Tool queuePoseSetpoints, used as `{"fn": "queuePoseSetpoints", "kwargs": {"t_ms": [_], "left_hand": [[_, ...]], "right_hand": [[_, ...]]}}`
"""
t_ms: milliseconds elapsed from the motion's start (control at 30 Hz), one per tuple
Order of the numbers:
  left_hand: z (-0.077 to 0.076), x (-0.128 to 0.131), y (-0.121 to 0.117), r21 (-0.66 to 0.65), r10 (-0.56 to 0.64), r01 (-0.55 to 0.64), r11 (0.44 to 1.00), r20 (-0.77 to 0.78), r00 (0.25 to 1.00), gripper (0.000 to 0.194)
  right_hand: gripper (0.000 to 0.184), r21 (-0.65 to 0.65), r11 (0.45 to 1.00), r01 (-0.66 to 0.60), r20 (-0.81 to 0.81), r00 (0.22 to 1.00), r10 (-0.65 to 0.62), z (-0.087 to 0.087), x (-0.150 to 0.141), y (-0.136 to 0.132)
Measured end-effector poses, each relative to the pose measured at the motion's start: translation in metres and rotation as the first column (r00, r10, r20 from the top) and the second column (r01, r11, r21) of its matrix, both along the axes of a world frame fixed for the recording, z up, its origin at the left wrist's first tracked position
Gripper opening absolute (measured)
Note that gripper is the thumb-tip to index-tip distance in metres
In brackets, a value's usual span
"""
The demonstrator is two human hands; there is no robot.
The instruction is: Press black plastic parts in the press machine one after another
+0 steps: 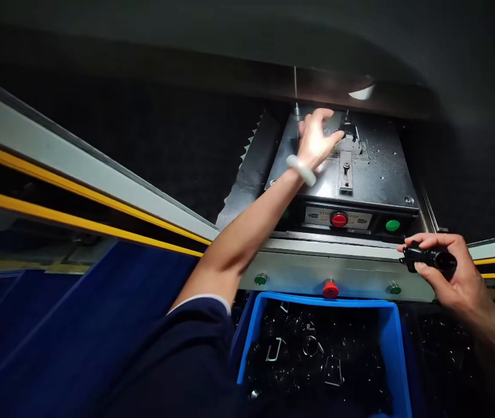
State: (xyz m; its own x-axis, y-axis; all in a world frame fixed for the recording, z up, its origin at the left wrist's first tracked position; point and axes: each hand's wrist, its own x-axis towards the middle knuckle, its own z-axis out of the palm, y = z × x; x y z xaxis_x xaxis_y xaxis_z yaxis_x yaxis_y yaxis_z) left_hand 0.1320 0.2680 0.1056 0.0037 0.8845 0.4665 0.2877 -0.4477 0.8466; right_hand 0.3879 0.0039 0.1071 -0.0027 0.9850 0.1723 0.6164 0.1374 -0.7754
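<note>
My left hand (pixel 315 136), with a pale bracelet at the wrist, reaches over the metal machine plate (pixel 378 180). Its fingers are curved and apart, with nothing visible between them. The thumb tip is beside a small black part (pixel 350 130) seated in the metal fixture (pixel 351 144); whether it touches the part I cannot tell. Off to the right, my right hand (pixel 460 273) grips a black plastic part (pixel 427 258) with a round open end, held in front of the plate's right corner.
The panel below the plate has a red button (pixel 339 219) and a green button (pixel 392 224). A red emergency stop (pixel 330 288) sits on the lower rail. Nearest me, a blue bin (pixel 395 342) holds many black parts. Yellow-striped rails (pixel 77 177) flank the machine.
</note>
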Motion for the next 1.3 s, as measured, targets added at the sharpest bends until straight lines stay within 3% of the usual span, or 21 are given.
{"fn": "queuePoseSetpoints", "kwargs": {"t_ms": [100, 200, 300, 400, 467, 667, 767, 833, 900, 967, 1033, 1100, 1167, 1233, 1300], "left_hand": [[-0.022, -0.043, -0.105, 0.088, 0.080, -0.069, 0.994, -0.122, 0.989, 0.024], [-0.058, -0.093, -0.209, 0.081, 0.112, -0.093, 0.992, -0.273, 0.955, 0.016], [-0.097, -0.136, -0.267, -0.075, 0.073, -0.119, 0.990, -0.454, 0.888, 0.016], [-0.125, -0.162, -0.276, -0.241, -0.059, -0.104, 0.965, -0.584, 0.809, 0.030], [-0.133, -0.171, -0.271, -0.277, -0.121, -0.070, 0.958, -0.617, 0.777, 0.031], [-0.127, -0.167, -0.270, -0.197, -0.046, -0.161, 0.967, -0.757, 0.652, 0.031], [-0.124, -0.154, -0.280, -0.140, 0.025, -0.203, 0.969, -0.762, 0.647, 0.034], [-0.122, -0.136, -0.289, -0.097, 0.053, -0.179, 0.979, -0.726, 0.685, 0.031], [-0.118, -0.110, -0.303, -0.116, -0.047, -0.038, 0.993, -0.653, 0.756, 0.023], [-0.115, -0.077, -0.318, -0.207, -0.291, 0.207, 0.956, -0.585, 0.757, 0.016], [-0.114, -0.042, -0.334, -0.317, -0.534, 0.433, 0.844, -0.580, 0.616, 0.014], [-0.117, -0.010, -0.346, -0.415, -0.674, 0.562, 0.716, -0.622, 0.399, 0.015], [-0.123, 0.016, -0.354, -0.486, -0.732, 0.622, 0.614, -0.646, 0.218, 0.020], [-0.131, 0.033, -0.360, -0.550, -0.766, 0.629, 0.550, -0.632, 0.117, 0.022], [-0.139, 0.044, -0.363, -0.602, -0.788, 0.602, 0.524, -0.612, 0.074, 0.017]], "right_hand": [[0.025, -0.064, 0.998, 0.019, -0.046, 0.999, -0.022, -0.027, 0.008, -0.029], [0.030, -0.028, 0.995, 0.095, 0.168, 0.982, -0.089, -0.055, 0.011, -0.048], [0.020, 0.065, 0.990, 0.125, 0.423, 0.895, -0.141, -0.082, 0.016, -0.063], [0.018, 0.036, 0.993, 0.115, 0.621, 0.776, -0.113, -0.101, 0.020, -0.071], [0.020, 0.028, 0.993, 0.117, 0.692, 0.714, -0.104, -0.108, 0.020, -0.071], [0.018, 0.021, 0.980, 0.196, 0.713, 0.685, -0.152, -0.114, 0.013, -0.064], [0.020, 0.025, 0.978, 0.207, 0.671, 0.722, -0.169, -0.108, 0.024, -0.073], [0.026, 0.038, 0.965, 0.258, 0.670, 0.710, -0.217, -0.103, 0.043, -0.088], [0.033, 0.026, 0.931, 0.363, 0.710, 0.649, -0.273, -0.099, 0.069, -0.109], [0.041, -0.001, 0.876, 0.482, 0.774, 0.555, -0.305, -0.095, 0.098, -0.133], [0.051, 0.023, 0.821, 0.570, 0.847, 0.426, -0.319, -0.091, 0.119, -0.154], [0.057, 0.070, 0.825, 0.561, 0.892, 0.335, -0.303, -0.085, 0.121, -0.165], [0.052, 0.097, 0.878, 0.469, 0.873, 0.383, -0.301, -0.081, 0.099, -0.165], [0.040, 0.052, 0.949, 0.311, 0.785, 0.575, -0.232, -0.084, 0.058, -0.156], [0.030, -0.040, 0.991, 0.129, 0.670, 0.739, -0.069, -0.098, 0.010, -0.142]]}}
